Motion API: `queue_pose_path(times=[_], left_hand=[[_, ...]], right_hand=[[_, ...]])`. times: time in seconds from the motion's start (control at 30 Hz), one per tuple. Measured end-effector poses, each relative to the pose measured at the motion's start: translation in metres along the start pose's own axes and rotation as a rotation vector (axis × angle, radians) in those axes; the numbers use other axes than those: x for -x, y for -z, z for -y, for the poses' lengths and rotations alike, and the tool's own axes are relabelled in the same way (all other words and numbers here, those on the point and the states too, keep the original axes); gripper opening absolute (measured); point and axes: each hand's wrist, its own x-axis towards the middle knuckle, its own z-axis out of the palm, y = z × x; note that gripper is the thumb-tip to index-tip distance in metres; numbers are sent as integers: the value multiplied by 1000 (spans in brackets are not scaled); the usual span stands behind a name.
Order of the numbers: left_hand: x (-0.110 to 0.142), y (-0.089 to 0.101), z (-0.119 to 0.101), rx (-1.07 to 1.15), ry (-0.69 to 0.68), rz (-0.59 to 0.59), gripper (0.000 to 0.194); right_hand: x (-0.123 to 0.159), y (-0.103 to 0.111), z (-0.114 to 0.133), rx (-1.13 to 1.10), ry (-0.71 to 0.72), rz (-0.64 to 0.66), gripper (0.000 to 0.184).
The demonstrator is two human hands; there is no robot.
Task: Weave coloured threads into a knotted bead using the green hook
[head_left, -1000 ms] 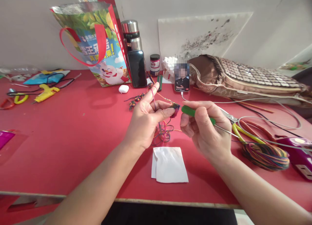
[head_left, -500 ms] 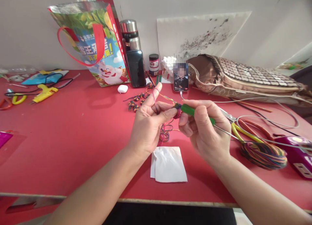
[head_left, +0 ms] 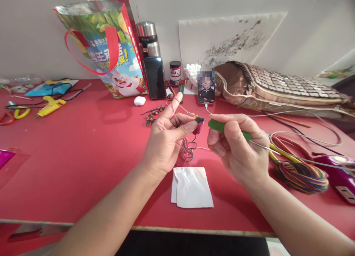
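Note:
My left hand pinches a small multicoloured crochet piece between thumb and fingers. A strand of pink yarn wraps its raised index finger. My right hand is closed on the green handle of a crochet hook; the hook's thin metal shaft reaches left to the piece, and its other end sticks out below the palm. Just where the tip sits in the stitches is too small to make out. Loose tangled yarn hangs below the piece and lies on the red table.
A folded white tissue lies in front. To the right are a yarn coil, pliers and a purple box. Behind stand a lit phone, a dark phone and a shopping bag. A yellow glue gun lies left.
My right hand has moved a little to the right with the crochet hook, baring more of its metal shaft beside the piece. My left hand has shifted slightly left.

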Motion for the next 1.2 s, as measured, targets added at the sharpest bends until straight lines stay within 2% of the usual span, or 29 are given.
queue_pose_path(times=[0.27,0.43,0.63,0.83,1.2], left_hand=[[0,2,-2,-22,-5,6,111],[1,-1,-1,-3,12,-2,119],[3,-2,-6,-7,36,-13,132],[3,-2,-10,-38,-3,4,134],[2,0,-10,-75,-27,27,133]], right_hand=[[-1,4,2,-5,-9,-14,24],[-1,4,2,-35,-18,-1,24],[-2,7,-1,12,41,32,23],[0,10,0,30,76,42,16],[1,11,11,24,-12,-40,14]])
